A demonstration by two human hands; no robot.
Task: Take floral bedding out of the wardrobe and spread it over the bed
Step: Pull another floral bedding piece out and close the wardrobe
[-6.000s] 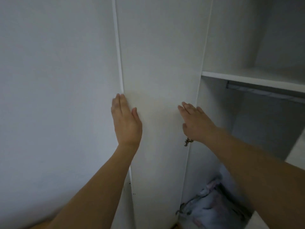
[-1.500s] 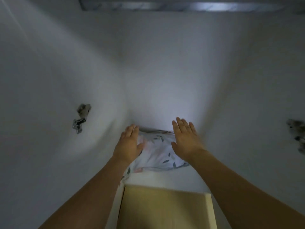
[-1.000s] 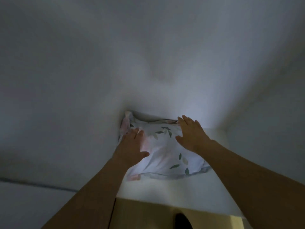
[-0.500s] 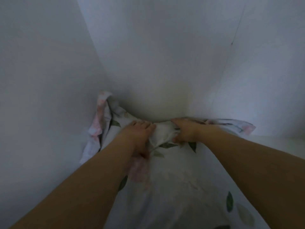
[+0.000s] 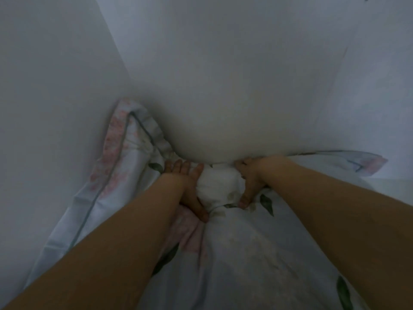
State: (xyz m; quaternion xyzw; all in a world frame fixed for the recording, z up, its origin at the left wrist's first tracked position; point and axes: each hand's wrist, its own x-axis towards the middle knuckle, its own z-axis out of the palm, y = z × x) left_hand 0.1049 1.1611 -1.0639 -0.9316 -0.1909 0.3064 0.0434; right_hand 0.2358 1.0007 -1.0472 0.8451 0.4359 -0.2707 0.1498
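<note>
Head view, dim light. Floral bedding [image 5: 234,253] lies bunched in the back of the wardrobe [image 5: 223,74], pressed against the rear panel and the left side wall. Its piped, pink-printed edge stands up along the left wall; a second corner lies out to the right. Left hand [image 5: 190,189] is on the fabric at centre, fingers [image 5: 178,166] curled over a white gathered fold, thumb pressing into it from below: clenched on the bedding. Right hand [image 5: 250,180] is just beside it, on the other side of the same fold, fingers tucked behind the fabric at the rear panel, thumb down in front; it appears to grasp the bedding, though the fingertips are hidden. Both forearms reach in from below.
</note>
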